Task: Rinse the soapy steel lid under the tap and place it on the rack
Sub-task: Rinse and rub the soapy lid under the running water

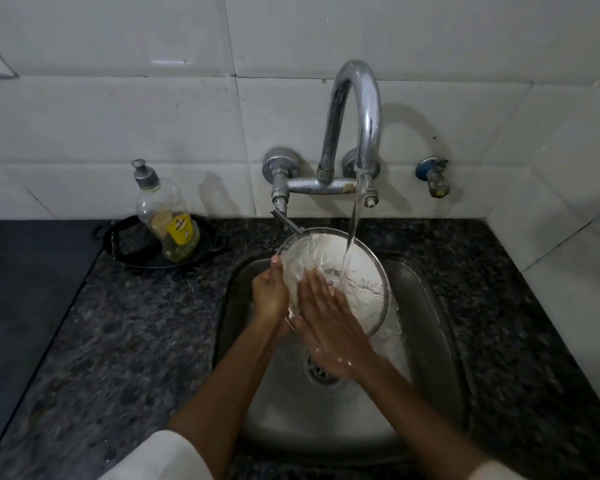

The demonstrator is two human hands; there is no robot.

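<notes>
A round steel lid [355, 271], covered in white soap foam, is held tilted over the steel sink [426, 327]. Water streams from the curved chrome tap [364, 109] onto the lid's foamy face. My left hand [269, 294] grips the lid's left rim, thumb on the front. My right hand [326, 320] lies flat with fingers spread against the lid's lower face, wet. No rack is in view.
A dish soap bottle [168, 220] stands in a black pan [125, 242] on the dark granite counter [118, 341] left of the sink. A small valve [433, 176] sticks out of the tiled wall at right. The drain [317, 370] lies below my hands.
</notes>
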